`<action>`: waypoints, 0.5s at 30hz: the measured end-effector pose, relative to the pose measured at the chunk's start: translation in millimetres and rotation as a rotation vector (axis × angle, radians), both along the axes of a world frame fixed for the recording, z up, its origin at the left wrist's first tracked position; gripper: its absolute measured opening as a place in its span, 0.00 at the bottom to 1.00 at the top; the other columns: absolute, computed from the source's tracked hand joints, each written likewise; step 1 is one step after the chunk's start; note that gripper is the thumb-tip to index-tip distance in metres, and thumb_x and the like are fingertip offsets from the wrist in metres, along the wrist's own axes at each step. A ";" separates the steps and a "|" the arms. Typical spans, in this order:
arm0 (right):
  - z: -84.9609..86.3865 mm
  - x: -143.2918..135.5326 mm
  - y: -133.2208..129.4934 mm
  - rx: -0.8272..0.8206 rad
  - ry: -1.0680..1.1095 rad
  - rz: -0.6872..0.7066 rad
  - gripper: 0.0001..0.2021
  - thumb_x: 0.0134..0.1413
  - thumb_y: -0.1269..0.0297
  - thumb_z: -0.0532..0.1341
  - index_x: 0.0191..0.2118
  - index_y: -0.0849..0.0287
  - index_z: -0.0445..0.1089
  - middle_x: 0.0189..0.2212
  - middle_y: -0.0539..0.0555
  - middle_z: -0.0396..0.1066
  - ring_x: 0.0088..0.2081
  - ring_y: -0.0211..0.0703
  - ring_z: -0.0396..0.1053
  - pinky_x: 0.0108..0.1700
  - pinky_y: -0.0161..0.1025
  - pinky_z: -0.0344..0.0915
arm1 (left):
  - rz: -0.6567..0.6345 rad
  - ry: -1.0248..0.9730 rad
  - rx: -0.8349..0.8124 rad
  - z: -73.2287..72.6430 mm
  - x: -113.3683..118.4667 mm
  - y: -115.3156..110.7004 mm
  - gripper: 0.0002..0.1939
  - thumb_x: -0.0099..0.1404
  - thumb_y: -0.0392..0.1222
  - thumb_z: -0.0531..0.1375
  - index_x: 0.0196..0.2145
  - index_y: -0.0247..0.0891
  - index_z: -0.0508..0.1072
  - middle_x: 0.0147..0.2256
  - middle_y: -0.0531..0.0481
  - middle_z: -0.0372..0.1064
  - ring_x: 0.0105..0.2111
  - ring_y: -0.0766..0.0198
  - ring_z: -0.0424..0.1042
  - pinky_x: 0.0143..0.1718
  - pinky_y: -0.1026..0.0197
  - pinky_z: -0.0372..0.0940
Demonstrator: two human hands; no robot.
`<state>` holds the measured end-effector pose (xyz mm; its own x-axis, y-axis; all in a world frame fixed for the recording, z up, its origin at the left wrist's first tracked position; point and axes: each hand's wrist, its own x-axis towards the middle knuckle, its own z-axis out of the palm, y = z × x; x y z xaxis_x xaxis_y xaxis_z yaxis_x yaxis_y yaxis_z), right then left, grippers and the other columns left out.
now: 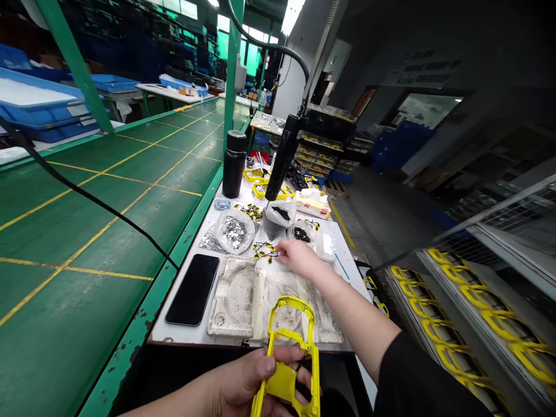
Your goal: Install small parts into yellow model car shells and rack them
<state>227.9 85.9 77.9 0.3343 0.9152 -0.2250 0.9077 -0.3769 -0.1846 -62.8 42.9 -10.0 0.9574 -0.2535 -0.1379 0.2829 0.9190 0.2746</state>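
My left hand (256,376) is wrapped around a yellow plastic housing frame (284,385), held tilted up in front of the table edge. The frame has a large opening at its top and smaller cut-outs below. My right hand (297,258) reaches over the table, its fingers pinched at a cluster of small yellow-and-black parts (263,250); the fingertips partly hide the piece they grip. Under that hand lies a worn whitish padded fixture (278,284), beside a dirty cream tray (234,295). A bag of silvery pieces (235,233) and a bag of black pieces (302,233) stand nearby.
A black phone (193,289) lies at the table's left. Behind are a black bottle (233,165), a hanging black tool (284,156), a tissue pack (311,202) and more yellow frames (271,190). A green conveyor (130,174) runs left; racked yellow frames (460,313) stand right.
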 end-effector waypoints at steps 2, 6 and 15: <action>-1.1 0.9 -0.5 -0.017 0.002 -0.002 0.14 0.76 0.55 0.69 0.56 0.60 0.78 0.54 0.58 0.80 0.52 0.50 0.80 0.57 0.53 0.80 | 0.002 0.005 -0.009 0.5 0.0 -0.5 0.49 0.48 0.65 0.86 0.63 0.42 0.82 0.55 0.41 0.78 0.49 0.53 0.83 0.47 0.58 0.77; -2.5 4.0 -4.9 -0.016 0.024 -0.008 0.14 0.76 0.55 0.69 0.55 0.60 0.78 0.52 0.57 0.80 0.51 0.49 0.80 0.56 0.52 0.81 | -0.001 0.014 -0.019 1.3 0.6 -0.5 0.48 0.48 0.63 0.87 0.62 0.41 0.83 0.55 0.41 0.79 0.48 0.55 0.83 0.45 0.61 0.75; -7.6 17.5 -33.2 0.229 0.120 -0.074 0.11 0.77 0.56 0.69 0.49 0.60 0.80 0.49 0.56 0.81 0.50 0.47 0.81 0.58 0.52 0.80 | -0.017 0.007 -0.017 -1.1 0.1 -3.7 0.50 0.47 0.65 0.87 0.63 0.41 0.82 0.55 0.41 0.78 0.48 0.55 0.82 0.46 0.59 0.76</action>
